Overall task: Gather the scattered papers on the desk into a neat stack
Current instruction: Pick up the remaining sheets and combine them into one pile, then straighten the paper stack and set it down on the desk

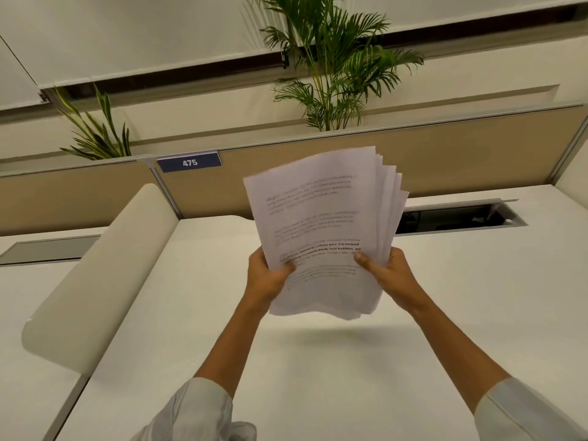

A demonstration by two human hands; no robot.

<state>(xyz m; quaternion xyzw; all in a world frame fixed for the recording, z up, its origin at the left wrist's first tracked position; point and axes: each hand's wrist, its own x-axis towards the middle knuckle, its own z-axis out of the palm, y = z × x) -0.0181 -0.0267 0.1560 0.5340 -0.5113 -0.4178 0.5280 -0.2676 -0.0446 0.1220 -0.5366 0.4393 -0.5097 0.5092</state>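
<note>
Both hands' grip clamped on papers above white desk — partition behind.

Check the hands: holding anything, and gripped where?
Both hold the papers above the desk: left hand at the lower left edge, right hand at the lower right, thumbs on the front sheet.

papers text blurred (mostly unreadable) | rear sheets hidden | tray slot contents dark
</note>
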